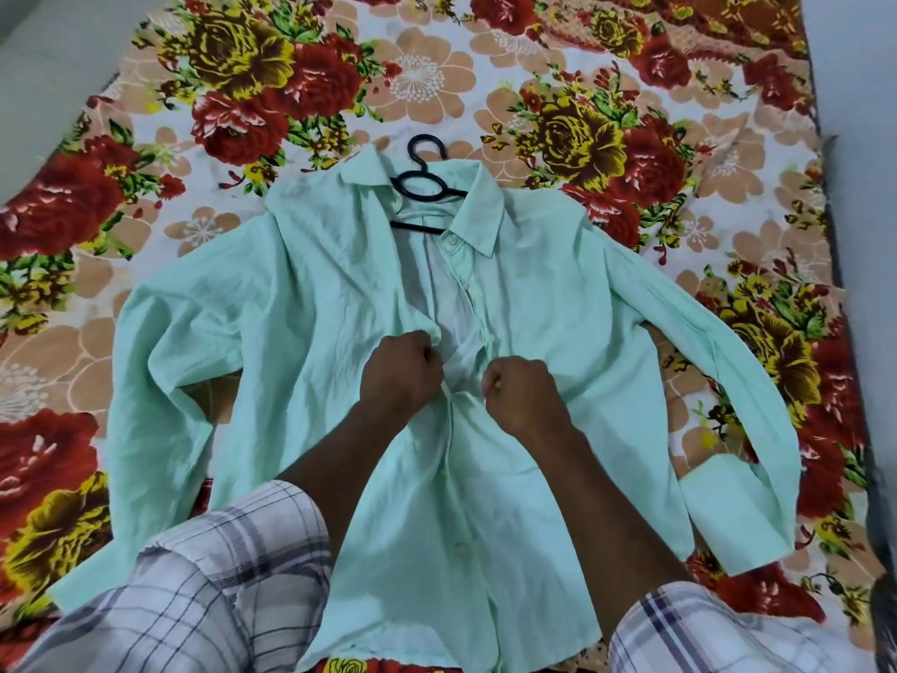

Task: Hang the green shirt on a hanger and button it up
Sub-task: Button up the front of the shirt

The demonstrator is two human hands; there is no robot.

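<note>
A pale green shirt (pixel 558 332) lies face up on a flowered bedsheet, sleeves spread to both sides. A black hanger (pixel 423 186) sits inside its collar, hook pointing away from me. The shirt front gapes open from the collar down to the chest; below my hands the two edges meet. My left hand (pixel 400 371) pinches the left front edge at mid-chest. Close beside it, my right hand (pixel 522 395) grips the right front edge with curled fingers. The button between the hands is hidden.
The flowered sheet (pixel 233 114) covers the whole bed under the shirt. A pale floor or wall shows at the far left (pixel 43 55) and right edges. My plaid sleeves (pixel 208 575) fill the bottom of the view.
</note>
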